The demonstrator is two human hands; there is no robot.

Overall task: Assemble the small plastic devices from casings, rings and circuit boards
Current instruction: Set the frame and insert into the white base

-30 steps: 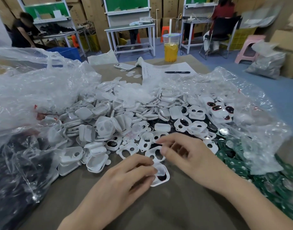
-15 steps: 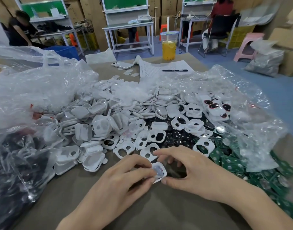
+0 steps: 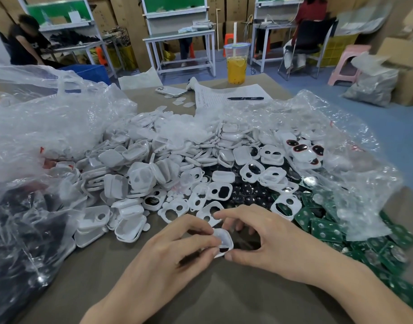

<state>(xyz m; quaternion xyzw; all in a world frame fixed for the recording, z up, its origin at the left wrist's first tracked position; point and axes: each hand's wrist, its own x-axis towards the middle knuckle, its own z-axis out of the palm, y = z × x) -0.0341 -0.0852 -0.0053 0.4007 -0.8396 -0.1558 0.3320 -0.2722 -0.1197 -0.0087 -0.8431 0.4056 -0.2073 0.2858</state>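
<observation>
A small white casing (image 3: 224,242) with a dark opening sits between my two hands near the table's front. My left hand (image 3: 177,251) pinches its left edge with curled fingers. My right hand (image 3: 264,239) pinches its right side, thumb below and forefinger arched above. Behind them lies a big heap of white casings (image 3: 140,176) and white rings with holes (image 3: 212,195). Dark lens pieces (image 3: 245,195) lie mid-right, and green circuit boards (image 3: 322,228) spread at the right.
Crumpled clear plastic bags lie at the left (image 3: 44,127) and right (image 3: 336,148). A black bag (image 3: 16,242) fills the lower left. A phone (image 3: 170,90), a paper with a pen (image 3: 245,98) and a cup of yellow drink (image 3: 236,64) stand at the far edge. People sit at benches behind.
My right hand has come down from the heap onto the casing, joining my left hand. Both hands now pinch the piece, which is turned up more on its edge.
</observation>
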